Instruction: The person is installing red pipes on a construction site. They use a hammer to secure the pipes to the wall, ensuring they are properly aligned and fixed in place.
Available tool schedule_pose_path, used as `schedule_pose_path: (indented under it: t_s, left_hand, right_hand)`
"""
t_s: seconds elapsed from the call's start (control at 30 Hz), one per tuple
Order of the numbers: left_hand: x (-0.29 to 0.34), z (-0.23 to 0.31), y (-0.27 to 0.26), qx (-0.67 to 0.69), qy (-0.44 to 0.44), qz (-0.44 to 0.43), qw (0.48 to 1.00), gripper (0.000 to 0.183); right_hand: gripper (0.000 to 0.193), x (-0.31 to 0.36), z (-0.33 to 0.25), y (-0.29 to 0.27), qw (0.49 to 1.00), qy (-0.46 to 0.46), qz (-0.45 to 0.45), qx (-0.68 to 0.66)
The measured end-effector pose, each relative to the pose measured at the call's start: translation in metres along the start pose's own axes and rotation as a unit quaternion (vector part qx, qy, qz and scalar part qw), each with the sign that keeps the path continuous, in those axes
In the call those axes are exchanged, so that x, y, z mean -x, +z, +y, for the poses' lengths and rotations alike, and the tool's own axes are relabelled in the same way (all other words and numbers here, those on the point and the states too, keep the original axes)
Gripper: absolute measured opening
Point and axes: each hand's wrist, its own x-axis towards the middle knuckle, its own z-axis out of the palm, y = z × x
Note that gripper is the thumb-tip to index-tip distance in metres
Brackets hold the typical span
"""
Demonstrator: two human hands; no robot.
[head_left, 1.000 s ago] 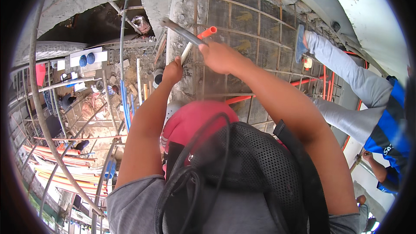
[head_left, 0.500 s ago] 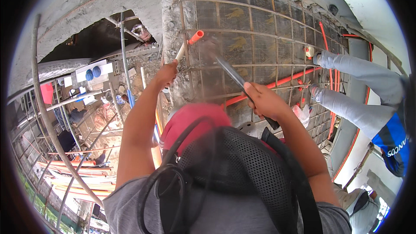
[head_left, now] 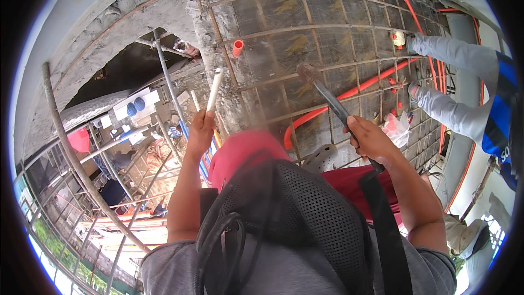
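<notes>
My left hand [head_left: 202, 128] is wrapped round a short white rod or pipe [head_left: 215, 90], which points up and slightly right beside the rough concrete edge. In my right hand [head_left: 373, 139] is the dark handle of a hammer [head_left: 333, 101]. Its rusty brown head [head_left: 309, 72] is raised over the rebar grid [head_left: 314, 27], apart from the white rod. A short orange pipe stub [head_left: 238, 48] lies just beyond the rod's tip, with a gap between them. Dust hides part of the grid near the concrete edge.
An orange pipe [head_left: 349, 94] curves across the grid. A clear plastic bag [head_left: 397, 129] lies right of my right hand. Another person's legs [head_left: 456, 52] are at the right. A hole [head_left: 125, 65] in the concrete and scaffold poles [head_left: 82, 164] are at the left.
The hammer has swung away to the right from the concrete edge, with my right hand. The white rod has moved down and left, away from the orange stub.
</notes>
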Motion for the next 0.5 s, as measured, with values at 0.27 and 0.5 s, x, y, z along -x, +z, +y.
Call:
schedule_pose_path:
  t_s: [0.27,0.5]
  left_hand:
    - [-0.038,-0.012,0.024,0.192,-0.111,0.056,0.973,0.040]
    - [-0.084,-0.031,0.052,0.220,-0.112,-0.013,0.969,0.043]
  right_hand:
    - [0.058,-0.004,-0.013,0.005,0.994,-0.037,-0.004,0.102]
    - [0.059,-0.022,-0.040,0.024,0.970,-0.078,0.010,0.229]
